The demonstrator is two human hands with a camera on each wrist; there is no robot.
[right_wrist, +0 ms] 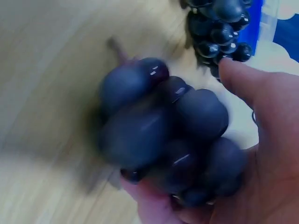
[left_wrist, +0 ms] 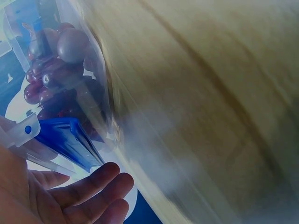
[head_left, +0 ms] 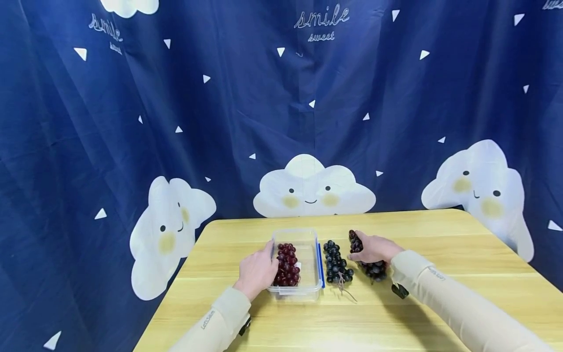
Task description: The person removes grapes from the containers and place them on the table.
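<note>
Near the table's middle stands a clear plastic container (head_left: pixel 294 290) with a bunch of red grapes (head_left: pixel 288 266) along its left side. My left hand (head_left: pixel 257 271) holds the container's left wall. A blue clip (left_wrist: pixel 70 140) hangs beside its fingers in the left wrist view. To the right, my right hand (head_left: pixel 374 248) grips a bunch of dark grapes (right_wrist: pixel 173 135), fingers curled under it and the thumb apart on the other side. Between that hand and the container lies another bunch of black grapes (head_left: pixel 336 264), its stem pointing toward me.
A light wooden table (head_left: pixel 211 313) carries everything. Another blue clip (head_left: pixel 321 266) runs along the container's right side. Behind the table hangs a dark blue curtain (head_left: pixel 246 98) with white clouds and triangles.
</note>
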